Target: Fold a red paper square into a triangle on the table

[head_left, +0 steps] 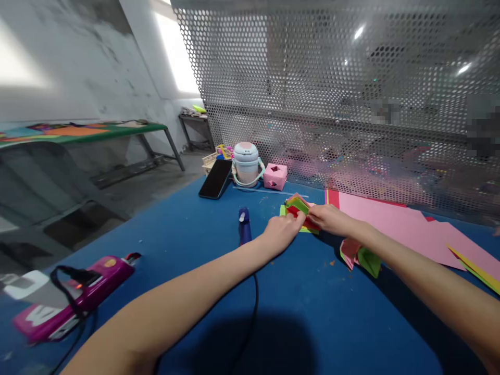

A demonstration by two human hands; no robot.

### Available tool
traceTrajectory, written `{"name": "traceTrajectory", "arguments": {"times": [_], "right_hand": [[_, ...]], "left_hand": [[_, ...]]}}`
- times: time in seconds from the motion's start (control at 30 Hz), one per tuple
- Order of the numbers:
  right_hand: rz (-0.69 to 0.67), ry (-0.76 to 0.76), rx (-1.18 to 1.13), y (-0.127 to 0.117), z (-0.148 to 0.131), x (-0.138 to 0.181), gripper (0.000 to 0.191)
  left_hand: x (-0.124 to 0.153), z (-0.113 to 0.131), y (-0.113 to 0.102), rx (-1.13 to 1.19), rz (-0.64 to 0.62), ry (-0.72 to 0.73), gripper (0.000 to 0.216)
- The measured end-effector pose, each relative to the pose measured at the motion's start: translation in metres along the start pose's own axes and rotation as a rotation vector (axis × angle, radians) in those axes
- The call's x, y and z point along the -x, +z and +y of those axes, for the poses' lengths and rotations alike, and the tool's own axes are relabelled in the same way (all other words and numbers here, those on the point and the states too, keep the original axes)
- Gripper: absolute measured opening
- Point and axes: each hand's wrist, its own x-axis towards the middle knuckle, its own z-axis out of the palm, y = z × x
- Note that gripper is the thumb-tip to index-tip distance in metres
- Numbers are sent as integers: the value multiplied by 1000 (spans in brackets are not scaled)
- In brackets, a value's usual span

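- Both hands meet over a small folded paper piece [299,207] in red, green and pink; the left hand [283,232] pinches its near edge with fingers curled in, and the right hand [330,217] grips the other side, fingers closed on the paper.
- The piece is held just above the blue table [187,229], over a green sheet [283,211] lying flat — it already shows several folded layers, so I judge the folding well begun but not finished.
- Under the right forearm lies another folded pink-and-green piece [361,256], apparently set aside as done.
- To the right, large pink sheets [390,221] lie unfolded, with a yellow-green strip [478,271] at the edge — material not yet used.
- Just left of the hands stands a blue tool [244,225] with a black cord [255,302]; what it is I cannot tell.
- Further back: a black phone [216,178], a pale lidded jar [246,164] and a pink box [275,176]; near left, a magenta device [74,297].
- The fingertips and the exact fold being worked are hidden by the hands; behind the perforated screen [351,94] everything is blurred.
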Motion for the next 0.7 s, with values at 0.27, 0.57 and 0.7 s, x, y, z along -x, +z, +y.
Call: {"name": "traceTrajectory", "arguments": {"times": [0.27, 0.57, 0.7], "right_hand": [[-10, 3, 55, -2, -3, -1, 29], [-9, 15, 174, 2, -21, 0, 29], [-26, -19, 210, 1, -21, -1, 29]], "left_hand": [[0, 0, 6, -29, 49, 53, 22], [4, 6, 10, -50, 120, 113, 21], [7, 8, 11, -60, 123, 109, 21]]}}
